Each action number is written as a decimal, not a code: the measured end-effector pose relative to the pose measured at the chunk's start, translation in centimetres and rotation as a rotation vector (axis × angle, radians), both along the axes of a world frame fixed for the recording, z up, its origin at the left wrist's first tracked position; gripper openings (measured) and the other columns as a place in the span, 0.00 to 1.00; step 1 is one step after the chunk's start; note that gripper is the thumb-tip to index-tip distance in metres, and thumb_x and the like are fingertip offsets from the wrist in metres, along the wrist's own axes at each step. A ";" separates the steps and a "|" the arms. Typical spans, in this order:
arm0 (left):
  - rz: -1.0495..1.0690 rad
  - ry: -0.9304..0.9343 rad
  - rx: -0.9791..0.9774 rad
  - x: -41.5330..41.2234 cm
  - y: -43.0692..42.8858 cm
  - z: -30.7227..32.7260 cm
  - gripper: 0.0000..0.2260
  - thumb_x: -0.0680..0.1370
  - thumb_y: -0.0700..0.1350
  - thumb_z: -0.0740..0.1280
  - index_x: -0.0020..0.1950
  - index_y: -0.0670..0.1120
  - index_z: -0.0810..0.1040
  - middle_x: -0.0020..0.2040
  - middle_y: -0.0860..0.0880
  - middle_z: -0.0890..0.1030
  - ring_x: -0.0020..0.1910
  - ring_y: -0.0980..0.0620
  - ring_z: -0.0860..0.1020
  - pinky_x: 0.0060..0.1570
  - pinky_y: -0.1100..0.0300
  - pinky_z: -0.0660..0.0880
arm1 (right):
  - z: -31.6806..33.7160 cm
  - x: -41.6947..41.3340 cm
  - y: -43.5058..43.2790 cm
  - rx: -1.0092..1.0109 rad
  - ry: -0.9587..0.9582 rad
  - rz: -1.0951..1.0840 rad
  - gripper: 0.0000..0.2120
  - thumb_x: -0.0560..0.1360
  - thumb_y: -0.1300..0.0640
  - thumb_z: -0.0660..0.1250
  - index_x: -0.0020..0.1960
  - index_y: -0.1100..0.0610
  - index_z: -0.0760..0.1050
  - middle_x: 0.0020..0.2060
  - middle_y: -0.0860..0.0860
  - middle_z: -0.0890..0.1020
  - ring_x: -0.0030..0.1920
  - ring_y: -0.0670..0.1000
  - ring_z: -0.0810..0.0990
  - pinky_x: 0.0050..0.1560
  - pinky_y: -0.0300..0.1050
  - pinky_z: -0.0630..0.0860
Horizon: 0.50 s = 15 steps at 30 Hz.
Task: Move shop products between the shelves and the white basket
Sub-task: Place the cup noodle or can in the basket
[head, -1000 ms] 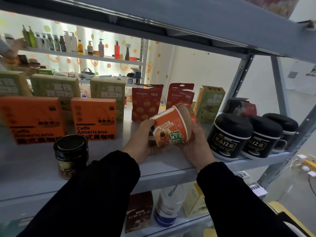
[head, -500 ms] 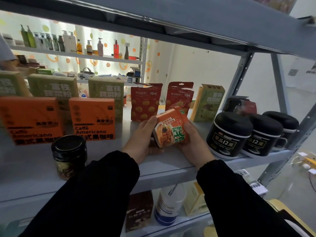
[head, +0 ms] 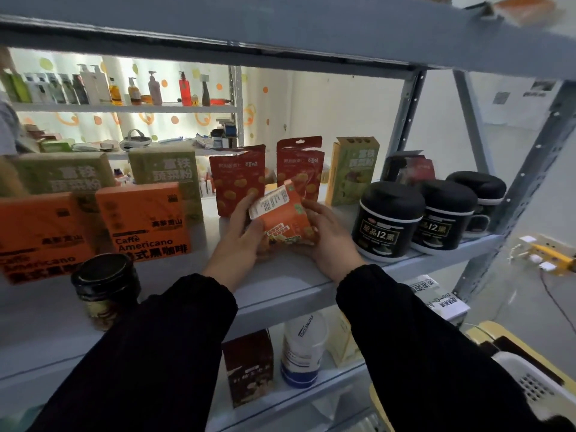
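Both hands hold an orange instant-noodle cup (head: 285,218) low over the grey middle shelf (head: 280,285), in front of two red snack pouches (head: 238,179). My left hand (head: 240,235) grips its left side with the thumb on the white label end. On the cup's right side lies my right hand (head: 327,235), fingers spread along it. The cup is tilted, its base end turned up and to the left. A corner of the white basket (head: 530,381) shows at the bottom right.
Orange Caffè Americano boxes (head: 146,221) and green boxes (head: 162,169) stand to the left, a dark jar (head: 104,286) at the shelf's front left. Black tubs (head: 389,219) line the right. A lower shelf holds a brown box (head: 249,366) and a white bottle (head: 304,347).
The two hands have turned the cup over in place, so its white label end now faces up-left. It has sunk a little closer to the shelf.
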State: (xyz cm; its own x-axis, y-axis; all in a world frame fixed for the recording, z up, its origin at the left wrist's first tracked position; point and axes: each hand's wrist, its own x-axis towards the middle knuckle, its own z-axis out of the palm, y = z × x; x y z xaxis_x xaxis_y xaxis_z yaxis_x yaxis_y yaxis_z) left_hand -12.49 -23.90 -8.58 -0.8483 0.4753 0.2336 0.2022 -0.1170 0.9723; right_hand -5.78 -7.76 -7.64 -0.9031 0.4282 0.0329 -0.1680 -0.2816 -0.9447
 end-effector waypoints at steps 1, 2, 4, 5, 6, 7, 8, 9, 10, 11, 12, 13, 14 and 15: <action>-0.002 0.009 -0.022 0.5 -0.1 0.0 0.18 0.86 0.50 0.59 0.70 0.73 0.69 0.69 0.56 0.74 0.62 0.50 0.81 0.56 0.45 0.82 | -0.1 0.1 0.1 0.059 0.021 -0.049 0.14 0.84 0.64 0.60 0.69 0.56 0.73 0.65 0.61 0.79 0.50 0.52 0.85 0.43 0.47 0.85; 0.000 0.018 -0.032 0.9 -0.3 0.1 0.18 0.85 0.51 0.59 0.68 0.74 0.70 0.70 0.56 0.74 0.63 0.49 0.80 0.58 0.44 0.81 | -0.2 0.4 -0.1 0.069 0.045 -0.061 0.17 0.83 0.64 0.62 0.71 0.57 0.72 0.66 0.64 0.78 0.53 0.56 0.85 0.46 0.48 0.85; 0.011 0.050 -0.044 2.3 -0.7 0.6 0.16 0.81 0.57 0.64 0.65 0.76 0.71 0.68 0.59 0.75 0.65 0.52 0.78 0.64 0.44 0.78 | -0.1 1.6 -0.3 0.010 0.044 -0.071 0.21 0.81 0.64 0.66 0.73 0.57 0.71 0.65 0.63 0.80 0.59 0.61 0.84 0.52 0.51 0.85; 0.009 0.073 -0.059 3.0 -1.2 0.6 0.17 0.78 0.61 0.67 0.65 0.76 0.70 0.69 0.58 0.75 0.66 0.52 0.77 0.65 0.43 0.77 | -0.3 2.4 -0.3 -0.007 0.036 -0.077 0.20 0.81 0.64 0.67 0.73 0.58 0.72 0.64 0.62 0.81 0.60 0.61 0.84 0.53 0.52 0.84; -0.010 0.111 -0.072 3.9 -1.5 0.7 0.21 0.75 0.65 0.68 0.66 0.75 0.69 0.70 0.57 0.74 0.68 0.51 0.76 0.65 0.42 0.77 | -0.4 3.7 -0.3 -0.009 0.035 -0.080 0.19 0.81 0.64 0.67 0.72 0.58 0.74 0.62 0.61 0.82 0.59 0.60 0.84 0.53 0.53 0.84; -0.045 0.155 -0.087 5.0 -1.8 0.7 0.26 0.72 0.69 0.70 0.69 0.74 0.68 0.73 0.55 0.71 0.70 0.49 0.75 0.64 0.41 0.77 | -0.7 5.3 -0.1 0.007 0.034 -0.087 0.17 0.81 0.64 0.67 0.70 0.59 0.76 0.60 0.59 0.84 0.57 0.58 0.85 0.52 0.52 0.85; -0.092 0.188 -0.095 6.3 -1.9 0.5 0.32 0.70 0.71 0.71 0.72 0.71 0.67 0.74 0.54 0.69 0.71 0.47 0.73 0.64 0.41 0.77 | -1.0 7.1 0.2 0.016 0.040 -0.093 0.15 0.81 0.64 0.67 0.67 0.58 0.77 0.57 0.57 0.85 0.54 0.55 0.86 0.49 0.51 0.85; -0.141 0.213 -0.100 7.5 -2.0 -0.1 0.36 0.68 0.72 0.72 0.74 0.68 0.66 0.75 0.53 0.67 0.72 0.47 0.73 0.64 0.41 0.77 | -1.5 9.1 0.7 0.021 0.047 -0.104 0.13 0.81 0.64 0.67 0.65 0.58 0.78 0.54 0.55 0.85 0.51 0.53 0.86 0.45 0.50 0.85; -0.187 0.230 -0.105 8.8 -1.7 -0.8 0.38 0.67 0.71 0.73 0.75 0.66 0.65 0.75 0.52 0.67 0.71 0.48 0.74 0.63 0.43 0.78 | -2.1 11.2 1.1 0.039 0.047 -0.115 0.12 0.80 0.64 0.67 0.63 0.57 0.79 0.52 0.55 0.85 0.49 0.53 0.86 0.42 0.48 0.84; -0.229 0.236 -0.105 10.3 -1.3 -1.5 0.38 0.67 0.68 0.74 0.75 0.66 0.65 0.74 0.52 0.68 0.70 0.50 0.75 0.62 0.45 0.79 | -2.8 13.4 1.5 0.051 0.040 -0.131 0.11 0.80 0.64 0.68 0.61 0.56 0.79 0.52 0.55 0.85 0.49 0.53 0.86 0.41 0.47 0.83; -0.264 0.226 -0.104 11.7 -0.7 -2.4 0.36 0.68 0.64 0.75 0.74 0.66 0.65 0.74 0.52 0.69 0.68 0.52 0.75 0.61 0.47 0.79 | -3.6 15.5 1.8 0.058 0.029 -0.157 0.11 0.79 0.63 0.69 0.59 0.54 0.81 0.51 0.55 0.85 0.49 0.53 0.86 0.41 0.47 0.82; -0.301 0.218 -0.108 13.4 0.0 -3.4 0.35 0.68 0.61 0.73 0.73 0.67 0.66 0.73 0.53 0.69 0.68 0.53 0.76 0.60 0.49 0.79 | -4.4 17.6 2.2 0.064 0.000 -0.190 0.09 0.79 0.62 0.70 0.57 0.52 0.81 0.50 0.55 0.85 0.49 0.54 0.85 0.42 0.48 0.82; -0.323 0.215 -0.129 15.0 0.8 -4.6 0.33 0.68 0.60 0.71 0.72 0.68 0.66 0.72 0.53 0.69 0.67 0.53 0.75 0.60 0.51 0.79 | -5.6 19.6 2.7 0.064 -0.032 -0.223 0.08 0.78 0.61 0.72 0.55 0.52 0.82 0.49 0.54 0.85 0.48 0.54 0.85 0.42 0.48 0.82; -0.340 0.217 -0.161 16.3 1.8 -5.8 0.32 0.68 0.59 0.70 0.71 0.69 0.67 0.71 0.54 0.70 0.67 0.52 0.75 0.60 0.51 0.78 | -6.9 21.7 3.1 0.048 -0.069 -0.262 0.08 0.77 0.61 0.72 0.54 0.53 0.81 0.47 0.53 0.85 0.47 0.54 0.85 0.41 0.49 0.82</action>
State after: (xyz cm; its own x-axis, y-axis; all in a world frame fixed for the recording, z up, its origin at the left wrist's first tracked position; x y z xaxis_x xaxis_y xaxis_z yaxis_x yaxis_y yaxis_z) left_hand 3.83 -22.15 -14.34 -0.5764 0.7643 0.2894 0.3802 -0.0627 0.9228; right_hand 15.90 -4.63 -14.57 -0.7625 0.6469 0.0012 -0.1640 -0.1915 -0.9677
